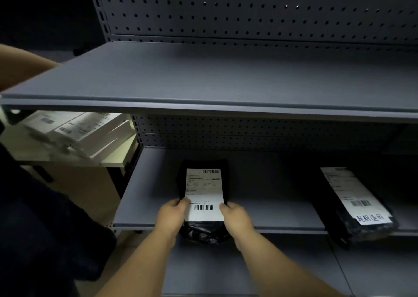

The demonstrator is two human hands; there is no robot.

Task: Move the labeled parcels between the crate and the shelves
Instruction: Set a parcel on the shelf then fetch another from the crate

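Both hands, left hand [171, 217] and right hand [237, 219], pinch black poly parcel [203, 192] at near edges; soft, probably light, slippery film.

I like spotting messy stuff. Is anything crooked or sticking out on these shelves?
Yes. The black parcel on the right lies slanted, its near end poking past the shelf edge. The middle parcel, held by the left hand and right hand, also overhangs the front.

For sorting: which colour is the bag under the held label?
Black bag, seen in the head view.
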